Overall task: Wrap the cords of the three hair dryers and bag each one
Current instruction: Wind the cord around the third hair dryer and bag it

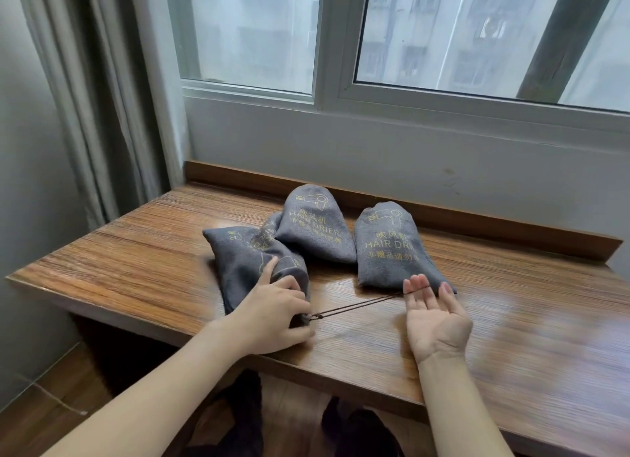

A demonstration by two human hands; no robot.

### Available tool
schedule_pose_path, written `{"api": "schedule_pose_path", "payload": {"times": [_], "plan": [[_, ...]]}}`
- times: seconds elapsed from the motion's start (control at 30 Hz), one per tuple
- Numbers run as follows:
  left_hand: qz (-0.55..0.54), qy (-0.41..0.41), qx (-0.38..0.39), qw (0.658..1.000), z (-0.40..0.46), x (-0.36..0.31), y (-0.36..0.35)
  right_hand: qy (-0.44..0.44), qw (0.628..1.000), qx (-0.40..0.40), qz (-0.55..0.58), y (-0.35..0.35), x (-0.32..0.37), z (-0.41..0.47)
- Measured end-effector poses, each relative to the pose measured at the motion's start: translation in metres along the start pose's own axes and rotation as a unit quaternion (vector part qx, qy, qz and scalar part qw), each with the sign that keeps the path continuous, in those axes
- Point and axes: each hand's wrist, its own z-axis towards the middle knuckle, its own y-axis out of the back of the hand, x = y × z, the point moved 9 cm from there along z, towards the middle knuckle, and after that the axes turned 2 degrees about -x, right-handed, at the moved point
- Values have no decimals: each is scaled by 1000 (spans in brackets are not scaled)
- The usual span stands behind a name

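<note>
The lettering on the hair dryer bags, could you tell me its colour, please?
Yellow-gold lettering on grey fabric, in the head view.

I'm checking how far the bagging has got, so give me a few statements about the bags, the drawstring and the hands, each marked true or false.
1. Three grey bags lie on the wooden table. True: the left bag, the middle bag and the right bag.
2. The left hand grips the left bag at its mouth. True.
3. The drawstring lies slack in a heap on the table. False: it runs taut from the left bag's mouth to the right hand.
4. The right hand is clenched in a fist. False: its palm faces up with fingers nearly straight, the drawstring looped over the fingers.
5. A bare hair dryer lies beside the bags. False: none shows outside a bag.
</note>
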Motion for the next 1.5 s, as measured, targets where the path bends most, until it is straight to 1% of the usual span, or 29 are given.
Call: {"api": "schedule_pose_path", "payload": {"times": [0.03, 0.07, 0.1, 0.13, 0.17, 0.2, 0.23, 0.27, 0.33, 0.37, 0.4, 0.43, 0.47, 0.5, 0.53, 0.57, 0.6, 0.63, 0.67, 0.77, 0.83, 0.9, 0.93, 0.97, 1.07, 1.17, 1.23, 1.4, 1.5], "plan": [[0, -5, 2, 1000, -1, 2, 0, 20, 999, -7, -34, 1, 1, 0], [9, -10, -3, 1000, -2, 1, 0, 43, 993, 0, -110, -2, 2, -2], [19, -13, -12, 1000, -3, 0, -1, 79, 968, 15, -239, -8, 2, -7], [23, -9, -22, 999, -5, 0, -2, 137, 900, 32, -414, -14, 0, -11], [23, -2, -33, 999, -5, 0, -3, 194, 795, 52, -573, -23, -7, -19], [18, 7, -42, 999, -5, 2, -3, 254, 678, 61, -687, -29, -16, -25], [7, 17, -48, 999, -6, 3, -5, 305, 586, 52, -749, -35, -20, -33], [-6, 27, -52, 998, -6, 4, -5, 354, 539, 51, -763, -39, -20, -43], [-26, 43, -63, 997, -8, 6, -4, 357, 613, 25, -705, -40, -12, -63], [-32, 48, -69, 996, -8, 6, -3, 305, 658, 45, -687, -37, -19, -68], [-35, 53, -79, 995, -9, 5, -3, 225, 688, 84, -685, -34, -34, -76], [-40, 58, -90, 993, -9, 5, -3, 148, 694, 137, -691, -33, -51, -86], [-47, 63, -100, 992, -10, 6, -2, 73, 683, 183, -703, -33, -68, -98], [-56, 67, -108, 990, -10, 7, -2, 13, 666, 211, -716, -31, -82, -106], [-68, 70, -113, 989, -11, 8, -2, -31, 654, 219, -723, -29, -93, -111], [-79, 71, -117, 987, -12, 10, -3, -63, 658, 218, -718, -26, -101, -112], [-85, 72, -122, 986, -12, 10, -2, -85, 678, 207, -700, -25, -107, -112], [-88, 71, -126, 986, -12, 10, -2, -86, 700, 194, -682, -26, -111, -110], [-89, 70, -126, 986, -12, 10, -1, -69, 716, 180, -671, -28, -113, -107], [-92, 60, -121, 987, -13, 7, -1, -35, 753, 147, -640, -32, -122, -93], [-90, 55, -117, 987, -14, 5, -1, -7, 788, 140, -599, -41, -124, -85], [-81, 56, -111, 989, -14, 5, -1, 42, 801, 142, -580, -52, -122, -80], [-77, 58, -110, 989, -14, 5, -1, 53, 806, 143, -572, -53, -121, -78], [-76, 59, -110, 989, -14, 5, -1, 39, 819, 140, -555, -52, -122, -76], [-71, 66, -114, 989, -15, 6, 1, -34, 885, 130, -446, -46, -119, -67], [-66, 64, -118, 989, -12, 3, 1, -48, 931, 96, -348, -38, -106, -56], [-67, 64, -113, 989, -12, 2, -1, -51, 945, 98, -309, -37, -106, -56], [-67, 51, -98, 992, -14, -2, 1, -67, 956, 128, -256, -40, -110, -61], [-72, 41, -94, 992, -14, -3, 3, -46, 947, 134, -288, -39, -111, -60]]}}
